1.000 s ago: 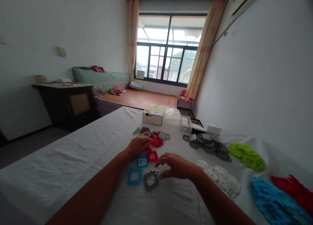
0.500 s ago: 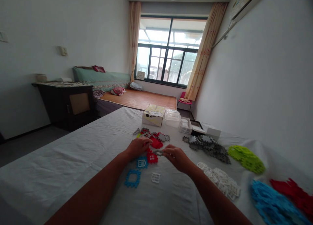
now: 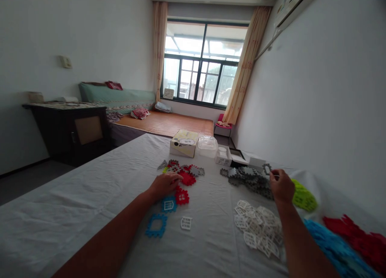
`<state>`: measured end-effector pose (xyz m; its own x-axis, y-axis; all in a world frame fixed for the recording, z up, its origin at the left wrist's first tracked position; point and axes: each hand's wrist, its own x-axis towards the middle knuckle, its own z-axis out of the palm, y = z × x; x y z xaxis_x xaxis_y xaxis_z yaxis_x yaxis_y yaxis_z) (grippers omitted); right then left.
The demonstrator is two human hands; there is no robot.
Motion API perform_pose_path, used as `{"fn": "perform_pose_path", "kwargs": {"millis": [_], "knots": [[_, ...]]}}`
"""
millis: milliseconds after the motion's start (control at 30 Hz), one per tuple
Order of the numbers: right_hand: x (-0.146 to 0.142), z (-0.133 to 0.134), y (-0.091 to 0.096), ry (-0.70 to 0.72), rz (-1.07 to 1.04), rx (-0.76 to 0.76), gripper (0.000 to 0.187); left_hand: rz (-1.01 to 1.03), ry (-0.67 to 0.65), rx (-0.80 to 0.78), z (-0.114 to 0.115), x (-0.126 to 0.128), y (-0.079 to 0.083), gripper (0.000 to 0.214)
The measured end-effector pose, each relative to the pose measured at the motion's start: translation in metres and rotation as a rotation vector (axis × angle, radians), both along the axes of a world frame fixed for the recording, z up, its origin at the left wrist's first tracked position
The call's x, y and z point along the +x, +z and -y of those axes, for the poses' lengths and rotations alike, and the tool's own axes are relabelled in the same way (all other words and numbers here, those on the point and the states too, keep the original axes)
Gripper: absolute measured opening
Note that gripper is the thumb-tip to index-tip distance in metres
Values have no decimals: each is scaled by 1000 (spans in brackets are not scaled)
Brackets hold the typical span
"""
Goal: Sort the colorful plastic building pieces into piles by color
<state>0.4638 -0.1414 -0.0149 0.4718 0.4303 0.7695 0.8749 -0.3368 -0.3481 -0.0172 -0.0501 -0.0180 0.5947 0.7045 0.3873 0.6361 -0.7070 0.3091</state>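
Note:
My right hand (image 3: 282,185), raised over the right side of the table, pinches a grey notched frame tile (image 3: 267,169) with an open middle. Beneath it lies a heap of dark grey tiles (image 3: 251,180). My left hand (image 3: 165,185) has its fingers curled at a red interlocking tile (image 3: 177,189), partly hidden by them. Just beyond is a larger red tile (image 3: 188,178) among joined grey and red pieces (image 3: 193,169). Nearer me are a red window tile (image 3: 182,196), a blue tile with a white window (image 3: 169,204), a blue frame tile (image 3: 157,225) and a loose white window insert (image 3: 186,223).
White window inserts (image 3: 259,225) are heaped right of centre. Lime green (image 3: 304,195), blue (image 3: 334,246) and red (image 3: 356,235) tile piles lie farther right. A yellow-and-white box (image 3: 183,144), clear plastic container (image 3: 207,146) and small open boxes (image 3: 224,155) stand at the back.
My right hand has moved from the middle to the right, lifting the grey frame tile above the grey heap. My left hand stays by the red pieces. The view has shifted slightly.

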Motion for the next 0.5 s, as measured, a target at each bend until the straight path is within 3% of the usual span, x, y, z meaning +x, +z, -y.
{"fn": "perform_pose_path", "kwargs": {"millis": [133, 233, 400, 500], "knots": [[10, -3, -24, 41, 70, -95, 23, 17, -1, 5, 0, -1, -1, 26], [4, -7, -27, 115, 98, -153, 25, 65, 46, 20, -4, -3, -2, 25], [-25, -11, 1, 159, 132, -54, 28, 170, 277, 49, -12, -11, 2, 28], [-62, -13, 23, 290, 128, -30, 26, 162, 337, 50, -14, -16, 2, 28]]}}
